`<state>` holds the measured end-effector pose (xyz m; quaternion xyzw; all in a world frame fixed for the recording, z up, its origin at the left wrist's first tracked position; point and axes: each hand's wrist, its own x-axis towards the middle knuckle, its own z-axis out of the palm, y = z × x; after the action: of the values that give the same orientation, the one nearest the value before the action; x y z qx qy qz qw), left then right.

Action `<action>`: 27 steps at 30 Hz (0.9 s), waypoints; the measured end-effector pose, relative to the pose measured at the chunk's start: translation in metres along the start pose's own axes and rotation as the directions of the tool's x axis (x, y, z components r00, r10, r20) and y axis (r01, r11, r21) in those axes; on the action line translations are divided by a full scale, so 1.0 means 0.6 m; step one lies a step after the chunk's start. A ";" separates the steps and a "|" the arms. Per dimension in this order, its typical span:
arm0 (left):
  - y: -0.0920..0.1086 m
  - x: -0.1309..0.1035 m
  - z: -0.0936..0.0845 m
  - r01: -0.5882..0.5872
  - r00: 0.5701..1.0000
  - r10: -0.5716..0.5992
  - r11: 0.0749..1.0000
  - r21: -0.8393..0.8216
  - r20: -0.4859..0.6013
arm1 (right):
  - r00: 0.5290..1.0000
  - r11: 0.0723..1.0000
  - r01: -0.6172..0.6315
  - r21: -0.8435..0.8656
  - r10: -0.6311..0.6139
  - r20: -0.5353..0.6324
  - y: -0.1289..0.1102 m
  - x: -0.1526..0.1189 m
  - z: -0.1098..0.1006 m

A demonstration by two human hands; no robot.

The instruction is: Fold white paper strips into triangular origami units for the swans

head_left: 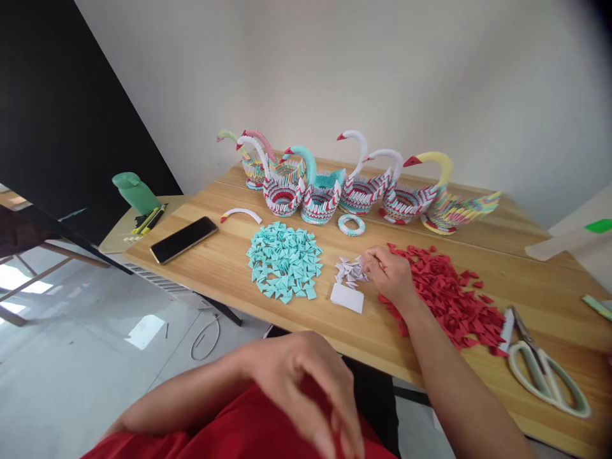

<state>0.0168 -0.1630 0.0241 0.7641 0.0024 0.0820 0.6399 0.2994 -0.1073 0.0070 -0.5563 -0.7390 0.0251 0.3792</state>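
My right hand (389,271) is over the table, its fingers bent together at the right edge of a small pile of white folded paper pieces (350,272); what its fingertips hold, if anything, is hidden. My left hand (310,382) hangs in front of my red shirt, below the table edge, fingers pointing down and slightly blurred; whether something is between them cannot be made out. A blank white card (347,298) lies just in front of the white pieces. Teal paper pieces (285,261) are heaped to the left, red ones (449,296) to the right, partly behind my right forearm.
Several paper swans (320,203) stand along the back. Before them lie a teal-and-white ring (351,224) and a white curved neck (243,211). A phone (184,240) is at left, scissors (545,370) at right. A green bottle (136,192) stands on a side surface beside cutters (153,218).
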 end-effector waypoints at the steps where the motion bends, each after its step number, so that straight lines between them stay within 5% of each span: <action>1: -0.019 0.024 0.002 -0.039 0.999 0.041 0.994 -0.105 0.020 | 1.000 1.000 0.003 -0.014 -0.003 0.001 0.001 0.000 0.000; 4: -0.070 0.070 0.016 0.000 0.990 -0.016 0.994 -0.110 -0.141 | 0.999 0.994 0.051 -0.100 -0.051 -0.004 0.006 0.000 -0.001; 8: -0.103 0.090 0.025 -0.006 0.982 -0.001 0.999 -0.037 -0.190 | 0.980 0.960 0.193 -0.204 -0.199 -0.007 0.008 0.003 -0.003; 15: -0.118 0.108 0.027 -0.183 0.942 0.236 0.957 0.223 -0.239 | 0.949 0.909 0.298 -0.291 -0.314 -0.011 -0.004 0.008 -0.013; 19: -0.090 0.092 0.023 -0.238 0.938 0.301 0.919 0.313 -0.170 | 0.942 0.900 0.316 -0.301 -0.334 -0.010 -0.008 0.008 -0.017; 23: -0.010 0.037 -0.032 -0.173 0.969 0.234 0.873 0.456 -0.080 | 0.945 0.904 0.308 -0.296 -0.326 -0.014 -0.011 0.008 -0.019; 25: 0.025 0.000 -0.086 -0.047 0.953 0.185 0.872 0.487 -0.239 | 0.949 0.912 0.300 -0.280 -0.316 -0.012 -0.014 0.007 -0.019; 27: 0.038 -0.033 -0.155 0.099 0.849 0.167 0.881 0.462 -0.501 | 0.952 0.922 0.296 -0.251 -0.307 -0.004 -0.018 0.005 -0.017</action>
<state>-0.0170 -0.0781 0.0597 0.8438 0.1837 0.2969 0.4075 0.2966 -0.1126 0.0210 -0.4792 -0.8048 -0.1377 0.3221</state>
